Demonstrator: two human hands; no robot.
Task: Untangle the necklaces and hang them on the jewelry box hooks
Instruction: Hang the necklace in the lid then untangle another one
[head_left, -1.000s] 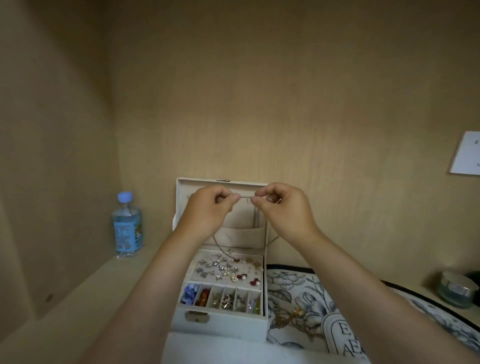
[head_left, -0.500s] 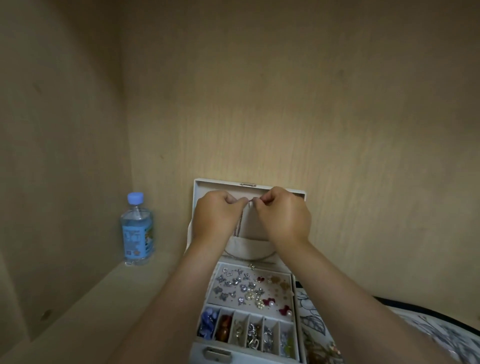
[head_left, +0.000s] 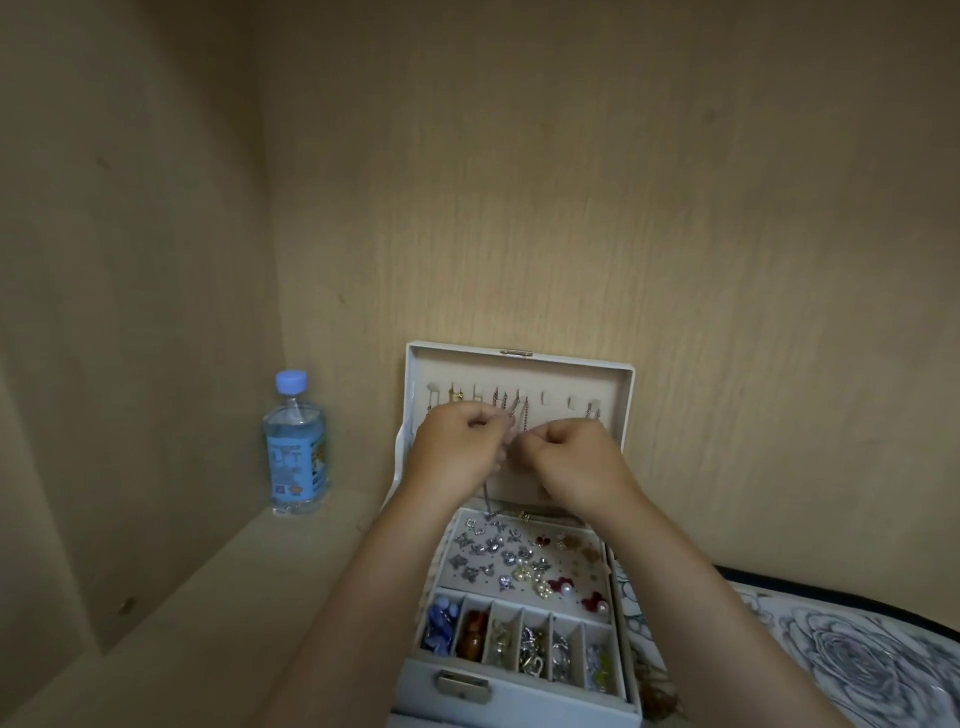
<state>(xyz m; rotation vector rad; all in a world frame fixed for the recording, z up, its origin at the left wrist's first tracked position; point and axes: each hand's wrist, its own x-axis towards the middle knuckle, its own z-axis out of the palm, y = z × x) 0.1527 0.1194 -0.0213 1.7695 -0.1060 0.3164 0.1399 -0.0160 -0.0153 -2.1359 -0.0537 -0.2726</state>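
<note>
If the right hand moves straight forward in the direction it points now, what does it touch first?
Most likely the cream inner face of the jewelry box lid, near the hanging chains just beyond the right hand, which pinches a necklace. Depth is unclear, so the gap cannot be judged.

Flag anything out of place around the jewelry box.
Nothing spilled or damaged. One necklace, pinched by the left hand and right hand, is off the lid hooks; its chain droops into the jewelry box.

Home cupboard nook: wood-grain panel walls (head_left: 571, 208), open jewelry box (head_left: 519, 347), water bottle (head_left: 296, 447), floral cloth (head_left: 857, 649).
</note>
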